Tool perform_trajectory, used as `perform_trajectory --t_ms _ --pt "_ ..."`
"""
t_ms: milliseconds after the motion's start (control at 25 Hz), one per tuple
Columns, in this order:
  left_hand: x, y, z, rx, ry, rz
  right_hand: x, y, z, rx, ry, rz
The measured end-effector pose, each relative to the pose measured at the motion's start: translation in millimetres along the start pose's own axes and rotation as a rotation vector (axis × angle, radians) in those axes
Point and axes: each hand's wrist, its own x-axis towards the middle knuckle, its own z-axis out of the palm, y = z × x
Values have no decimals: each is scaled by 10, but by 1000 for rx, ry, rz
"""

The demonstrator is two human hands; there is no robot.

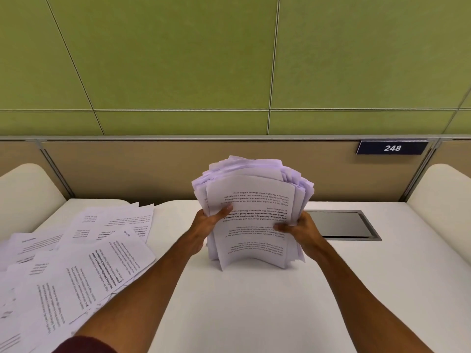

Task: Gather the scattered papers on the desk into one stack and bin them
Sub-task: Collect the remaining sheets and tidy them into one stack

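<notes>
Where hands clasp, stack [251, 212] stands upright.

White desk [254, 314], scattered papers [76, 263] at left.

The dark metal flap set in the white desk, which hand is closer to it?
Right. The right hand grips the paper stack just beside the dark metal flap; the left hand is across the stack, farther away.

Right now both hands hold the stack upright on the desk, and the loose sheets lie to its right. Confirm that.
Wrong side. The head view shows the loose sheets lying to the left of the stack. Both the left hand and right hand do hold it upright on the desk.
</notes>
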Motion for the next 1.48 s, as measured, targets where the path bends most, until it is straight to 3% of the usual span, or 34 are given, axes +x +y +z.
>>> perform_trajectory --t_ms 120,280,400,480,640,800,960,1120,1240,1360,1480 --pt "-30 -128 -31 27 25 31 -16 59 15 -35 28 33" --pt "-115 -181 46 109 130 117 -32 -12 29 -313 -15 -28" --pt "-129 -69 -54 39 77 91 -30 -137 -68 -169 -202 23" --pt "-214 -155 -155 43 1 -59 -96 -73 -47 -87 -280 209" --pt "-638 -712 -378 196 -66 -349 -504 361 128 74 -259 766" --pt "-942 -943 -626 256 77 -361 -686 466 201 125 -261 894" --pt "-1131 -898 -732 235 84 -382 -726 390 466 -17 -267 877" --pt "-1325 -920 -1004 293 276 -302 -796 425 657 -60 -270 849" --pt "-1556 -967 -1338 134 458 -276 -933 428 829 -133 -247 809" --pt "-1813 -963 -1667 11 611 -195 -1038 491 1014 -285 -143 630" --pt "-2061 -962 -2095 99 701 -184 -1130 626 1157 -370 23 489"
